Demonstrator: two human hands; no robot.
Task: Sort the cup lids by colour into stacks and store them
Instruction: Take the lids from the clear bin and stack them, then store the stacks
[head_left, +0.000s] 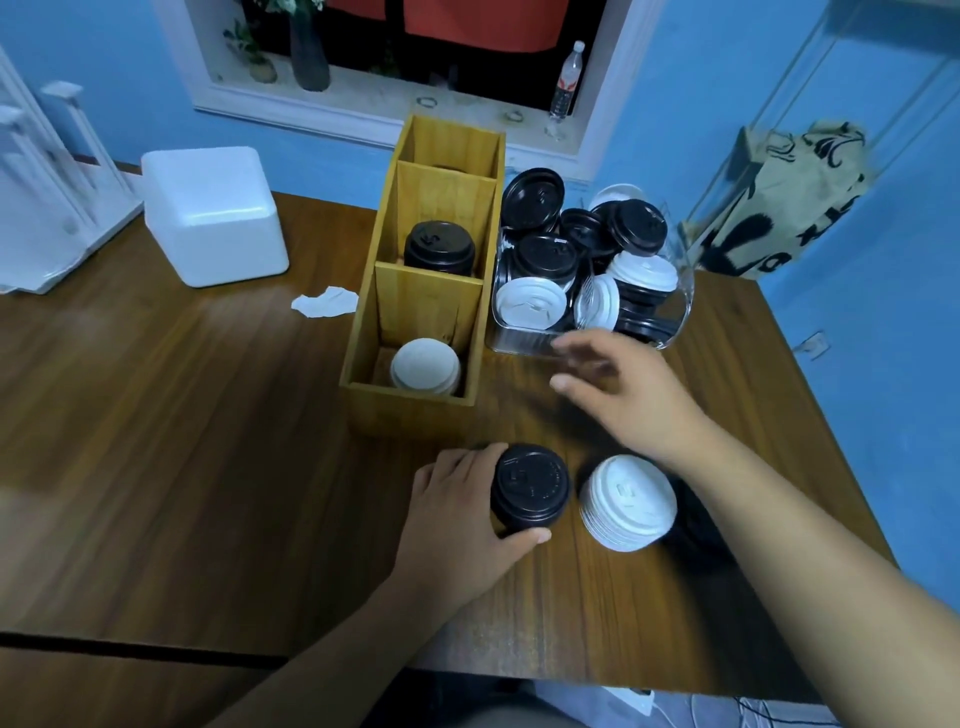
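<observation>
My left hand (462, 512) grips a stack of black lids (530, 488) standing on the wooden table (182, 441). Just to its right stands a stack of white lids (628, 501). My right hand (628, 395) hovers above the table with fingers spread, empty, just in front of a clear plastic bin (524, 340) heaped with loose black and white lids (576, 260). A wooden organizer (363, 332) with three compartments holds a white stack (426, 366) in the near one and a black stack (439, 248) in the middle one.
A white foam box (213, 213) sits at the back left, and a crumpled paper scrap (324, 301) lies left of the organizer. A patterned bag (779, 202) hangs off the table's far right corner. A water bottle (567, 80) stands on the window ledge.
</observation>
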